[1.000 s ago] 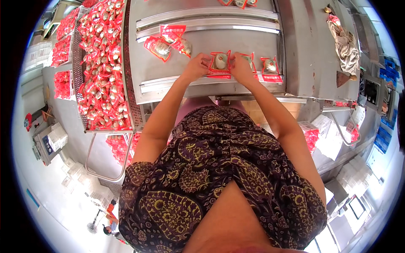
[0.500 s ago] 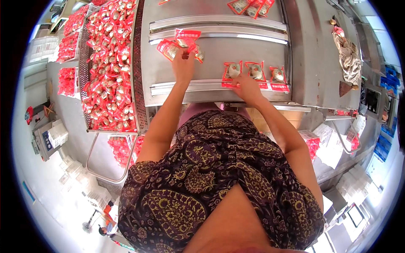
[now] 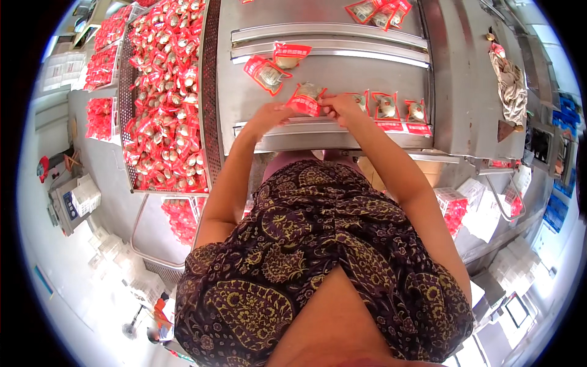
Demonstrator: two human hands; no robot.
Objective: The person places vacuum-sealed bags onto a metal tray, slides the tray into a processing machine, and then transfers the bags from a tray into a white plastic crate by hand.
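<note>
A red and clear egg-shaped food packet [image 3: 306, 98] is held between my two hands at the front of the metal worktop. My right hand [image 3: 345, 110] pinches its right edge. My left hand [image 3: 269, 117] has its fingers closed at the packet's lower left corner. Two more packets, one lying tilted [image 3: 268, 74] and one behind it [image 3: 290, 55], rest on the metal just beyond my left hand. To the right, several packets stand in a row along the front rail, among them a middle packet [image 3: 386, 106] and an end packet [image 3: 416, 111]; my right hand partly covers the nearest one.
A perforated metal bin [image 3: 211, 92] heaped with red packets [image 3: 165, 92] stands on the left. Metal rails [image 3: 330, 33] cross the worktop [image 3: 342, 70]. More packets [image 3: 382, 13] lie at the far side. A crumpled beige cloth [image 3: 507, 85] lies on the machine at right.
My left hand has let go of the packets at the left and come down toward the front rail. My right hand has moved left, and a packet is now between both hands.
</note>
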